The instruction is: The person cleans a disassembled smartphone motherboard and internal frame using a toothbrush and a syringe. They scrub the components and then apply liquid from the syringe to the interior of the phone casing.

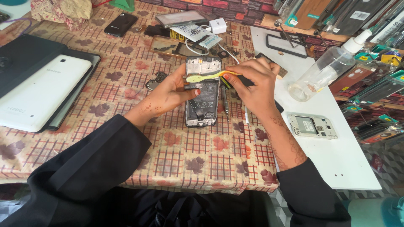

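An opened smartphone (203, 110) lies face down on the patterned tablecloth (198, 155), its back cover off and its battery and circuit board exposed. My left hand (170, 94) grips the phone's left edge, thumb on the body. My right hand (252, 86) holds a yellow-green tool (206, 77), a brush or pry tool, laid across the phone's upper part. Both sleeves are black.
A white tablet (40, 94) on a black case lies at left. A clear spray bottle (326, 69) and a silver phone frame (312, 125) rest on the white board (336, 159) at right. Behind the opened phone lie a black phone (120, 24), a charger (218, 25) and small parts.
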